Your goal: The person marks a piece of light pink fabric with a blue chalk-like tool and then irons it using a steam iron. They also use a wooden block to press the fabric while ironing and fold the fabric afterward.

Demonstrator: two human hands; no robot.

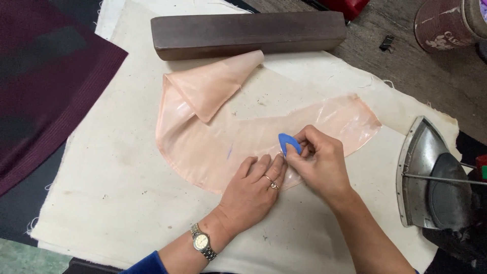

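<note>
A curved, sheer peach fabric piece (203, 144) lies on a cream cloth (116, 177), its upper left end folded over into a cone-like flap (213, 83). My left hand (251, 190), with a ring and a wristwatch, presses flat on the lower edge of the fabric. My right hand (317, 162) pinches a blue piece of tailor's chalk (287, 143) with its tip on the fabric, just above my left fingertips. A short blue mark (230, 151) shows on the fabric to the left.
A long dark wooden block (248, 31) lies across the top of the cloth. A metal iron (431, 177) rests on its side at the right. Dark maroon fabric (45, 86) covers the left. A patterned cup (446, 23) stands at the top right on the wooden table.
</note>
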